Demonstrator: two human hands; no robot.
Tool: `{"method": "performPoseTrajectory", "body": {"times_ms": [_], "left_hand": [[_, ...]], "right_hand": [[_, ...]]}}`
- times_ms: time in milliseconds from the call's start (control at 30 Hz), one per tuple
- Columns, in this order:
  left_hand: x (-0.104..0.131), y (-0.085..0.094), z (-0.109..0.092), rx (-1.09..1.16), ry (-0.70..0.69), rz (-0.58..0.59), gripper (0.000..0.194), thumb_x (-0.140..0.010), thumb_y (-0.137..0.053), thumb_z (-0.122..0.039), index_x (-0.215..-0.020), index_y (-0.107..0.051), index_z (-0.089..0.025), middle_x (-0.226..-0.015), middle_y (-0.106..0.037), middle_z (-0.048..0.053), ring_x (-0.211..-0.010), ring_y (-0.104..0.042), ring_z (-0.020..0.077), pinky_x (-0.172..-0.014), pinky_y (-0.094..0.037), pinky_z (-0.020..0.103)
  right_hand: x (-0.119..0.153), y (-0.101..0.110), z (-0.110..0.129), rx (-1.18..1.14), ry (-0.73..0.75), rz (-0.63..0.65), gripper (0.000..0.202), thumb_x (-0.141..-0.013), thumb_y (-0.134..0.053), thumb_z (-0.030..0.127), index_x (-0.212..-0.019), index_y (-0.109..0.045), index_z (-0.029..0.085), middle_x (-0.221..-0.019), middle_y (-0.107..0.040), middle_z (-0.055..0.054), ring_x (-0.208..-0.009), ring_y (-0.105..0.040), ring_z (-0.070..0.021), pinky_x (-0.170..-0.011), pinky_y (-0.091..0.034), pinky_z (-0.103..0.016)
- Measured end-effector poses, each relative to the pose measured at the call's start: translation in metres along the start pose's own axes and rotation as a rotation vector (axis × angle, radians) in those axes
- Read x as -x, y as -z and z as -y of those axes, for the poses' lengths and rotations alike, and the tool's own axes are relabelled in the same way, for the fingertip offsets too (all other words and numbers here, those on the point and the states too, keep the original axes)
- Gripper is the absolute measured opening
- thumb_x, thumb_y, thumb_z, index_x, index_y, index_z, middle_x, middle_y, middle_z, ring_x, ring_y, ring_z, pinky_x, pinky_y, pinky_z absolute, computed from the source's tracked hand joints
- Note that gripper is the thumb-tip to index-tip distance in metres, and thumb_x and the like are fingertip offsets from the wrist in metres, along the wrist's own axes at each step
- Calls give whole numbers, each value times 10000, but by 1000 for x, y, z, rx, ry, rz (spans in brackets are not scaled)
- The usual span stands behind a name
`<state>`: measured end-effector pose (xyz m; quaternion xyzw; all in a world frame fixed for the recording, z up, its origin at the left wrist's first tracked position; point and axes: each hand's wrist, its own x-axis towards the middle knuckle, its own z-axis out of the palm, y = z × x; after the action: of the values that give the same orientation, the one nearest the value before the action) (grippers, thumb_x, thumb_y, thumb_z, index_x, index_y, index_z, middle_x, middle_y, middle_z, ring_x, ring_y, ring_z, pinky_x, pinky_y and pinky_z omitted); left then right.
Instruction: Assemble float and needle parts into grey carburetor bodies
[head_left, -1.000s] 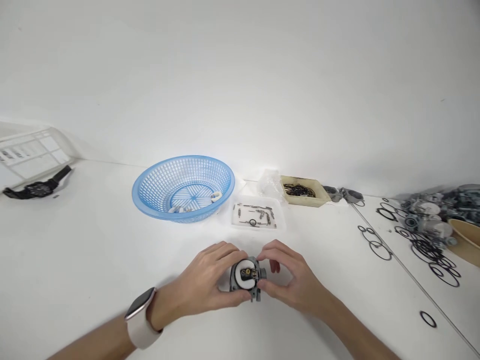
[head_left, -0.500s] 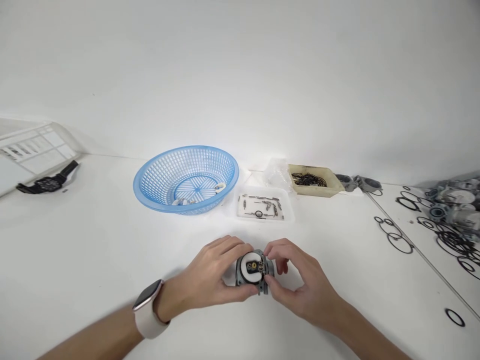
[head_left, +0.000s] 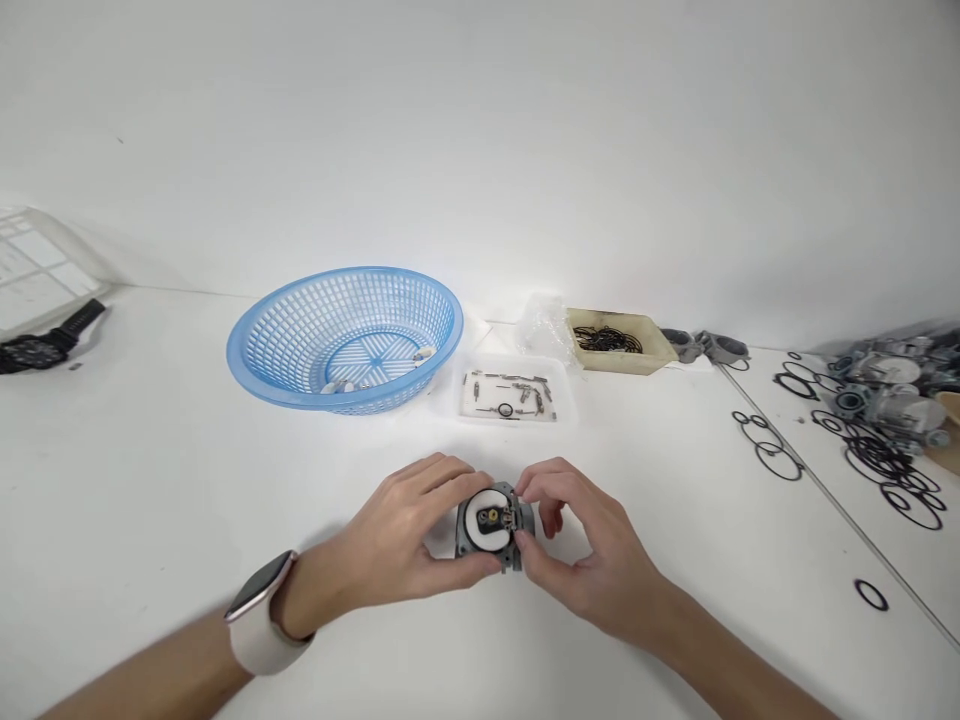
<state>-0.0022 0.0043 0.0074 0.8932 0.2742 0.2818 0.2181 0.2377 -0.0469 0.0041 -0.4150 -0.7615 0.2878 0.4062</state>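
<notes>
A grey metal part (head_left: 463,535) with a white C-shaped piece (head_left: 478,521) on top and a small brass piece in its centre rests at the lower middle. My left hand (head_left: 409,530) wraps its left side, thumb at the near edge and fingers at the far edge. At its right side, the thumb and index finger of my right hand (head_left: 592,540) touch the part near the small hinge area; whether they pinch something tiny is too small to tell. A pale smartwatch (head_left: 261,620) is on my left wrist.
Behind are a blue basket (head_left: 345,300) with small white pieces, a white tray (head_left: 559,390) of small metal parts and a yellowish box (head_left: 656,345) of black rings. Black O-rings (head_left: 871,595) and metal parts (head_left: 896,400) lie right. A black watch (head_left: 37,352) lies far left.
The whole view has shifted, so the table items appear further left and slightly higher. Both hands keep nearly the same hold on the grey part.
</notes>
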Motion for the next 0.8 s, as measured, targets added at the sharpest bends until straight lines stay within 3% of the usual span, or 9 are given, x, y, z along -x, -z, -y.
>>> {"method": "performPoseTrajectory", "body": {"times_ms": [200, 467, 600, 667, 733, 800], "left_hand": [[0, 1, 0, -16, 31, 33, 419, -893, -766, -354, -1257, -598, -233, -1107, -707, 58, -966, -682, 231, -820, -571, 355], [0, 1, -4, -49, 32, 30, 418, -919, -761, -424, -1251, -607, -223, -1105, -724, 75, -973, -695, 251, -834, -581, 377], [0, 2, -3, -42, 13, 20, 447, -924, -754, -443, -1284, -610, -222, -1118, -740, 84, -986, -707, 257, -841, -595, 380], [1, 2, -1, -44, 10, 27, 465, -930, -747, -452, -1307, -597, -225, -1138, -740, 88, -1003, -709, 263, -849, -601, 384], [2, 2, 0, -57, 13, 39, 483, -936, -741, -461, -1330, -578, -235, -1171, -734, 91, -1030, -709, 269, -867, -605, 390], [3, 2, 1, -77, 13, 41, 485, -946, -733, -453, -1352, -560, -252, -1205, -727, 89, -1057, -709, 271, -883, -609, 387]], "right_hand": [[1, -1, -1, -12, 18, 24, 409, -860, -594, 63, -1177, -491, 300, -1085, -625, -24, -686, -500, -127, -643, -497, -278], [-1, 1, 2, 28, 71, 61, 421, -832, -610, 67, -1178, -519, 289, -1015, -615, -16, -692, -504, -134, -649, -496, -275], [-4, 4, 6, -20, -12, -34, 270, -882, -653, 138, -1102, -573, 272, -1009, -634, -32, -695, -513, -146, -644, -489, -287], [-8, 13, 9, -257, -192, -76, 100, -943, -680, 282, -972, -591, 246, -907, -617, -23, -632, -488, -135, -589, -467, -282], [-10, 26, 9, -687, -359, 29, 411, -1028, -549, 531, -754, -548, 225, -695, -534, 8, -498, -409, -108, -476, -398, -262], [-10, 36, 5, -1090, -362, 275, 776, -999, -231, 822, -556, -458, 226, -502, -427, 19, -381, -320, -91, -383, -322, -247]]}}
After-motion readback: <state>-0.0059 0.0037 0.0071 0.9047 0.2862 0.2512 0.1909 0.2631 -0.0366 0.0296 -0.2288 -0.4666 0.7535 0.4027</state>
